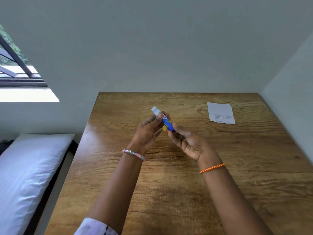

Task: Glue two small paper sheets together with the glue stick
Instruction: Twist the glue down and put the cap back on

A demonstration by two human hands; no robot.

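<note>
A blue glue stick (166, 123) with a white top end is held tilted above the middle of the wooden table (237, 167). My left hand (149, 131) grips its upper part, thumb near the white end. My right hand (188, 143) pinches its lower end between thumb and fingertips. A bit of yellow shows under the stick between my fingers; I cannot tell what it is. A small white paper sheet (221, 112) with printed boxes lies flat at the table's far right, well apart from both hands. Whether it is one sheet or two stacked is unclear.
The table stands in a corner, with grey walls behind it and along its right side. A bed with a white pillow (28, 175) runs along the left of the table. A window (18, 70) is at the upper left.
</note>
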